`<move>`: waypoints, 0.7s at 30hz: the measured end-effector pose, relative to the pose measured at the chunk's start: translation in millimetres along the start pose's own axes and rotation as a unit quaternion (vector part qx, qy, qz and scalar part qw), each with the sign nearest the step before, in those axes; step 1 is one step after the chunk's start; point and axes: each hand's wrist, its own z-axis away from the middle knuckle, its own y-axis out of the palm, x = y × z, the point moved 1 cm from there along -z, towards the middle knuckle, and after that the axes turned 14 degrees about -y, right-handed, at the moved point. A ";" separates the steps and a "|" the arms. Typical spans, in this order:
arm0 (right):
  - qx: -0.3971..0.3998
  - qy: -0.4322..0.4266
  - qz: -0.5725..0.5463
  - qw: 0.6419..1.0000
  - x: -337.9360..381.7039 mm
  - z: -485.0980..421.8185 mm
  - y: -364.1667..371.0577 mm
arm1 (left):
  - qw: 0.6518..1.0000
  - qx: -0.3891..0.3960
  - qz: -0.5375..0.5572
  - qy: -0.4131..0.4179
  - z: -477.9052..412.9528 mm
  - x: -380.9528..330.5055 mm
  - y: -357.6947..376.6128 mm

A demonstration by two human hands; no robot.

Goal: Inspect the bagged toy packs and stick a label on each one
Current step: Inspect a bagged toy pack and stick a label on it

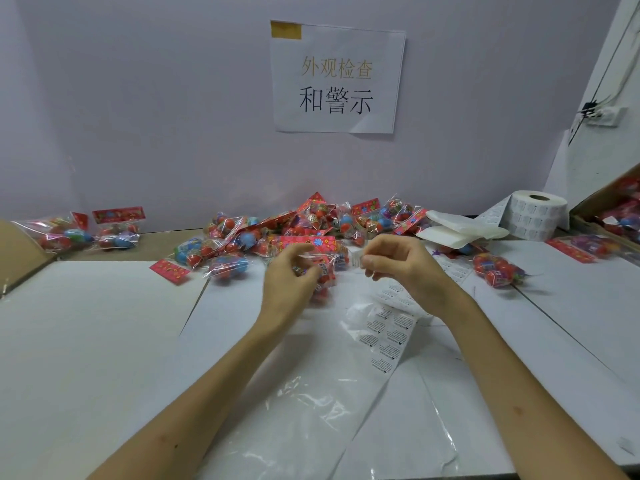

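Observation:
My left hand (pixel 291 275) grips a clear bagged toy pack (pixel 323 259) with a red header card, lifted just above the white table (pixel 97 323). Just right of it, my right hand (pixel 394 259) pinches a small white label (pixel 356 259) between thumb and fingers. The label sits close to the pack's right edge. A strip of printed labels (pixel 388 336) runs across the table below my right wrist. More toy packs lie in a pile (pixel 263 233) behind my hands.
A label roll (pixel 535 214) stands at the back right, beside white folded sheets (pixel 460 228). A single pack (pixel 498 270) lies right of my hand. Two packs (pixel 86 230) rest at the far left. A cardboard box (pixel 613 216) holds packs at right. Clear plastic film (pixel 322 410) lies in front.

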 end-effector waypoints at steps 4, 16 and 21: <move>-0.064 0.039 0.068 0.995 -6.4 -3.1 -0.6 | 0.996 -0.083 -0.032 -0.026 -21.4 3.7 -26.5; 0.040 0.106 0.162 0.980 -37.7 5.0 47.6 | 0.965 -0.034 -0.250 -0.066 -21.6 11.8 -27.7; -0.058 0.097 0.072 0.991 -29.5 0.0 41.2 | 0.986 0.047 0.069 -0.145 -21.7 -0.8 -29.0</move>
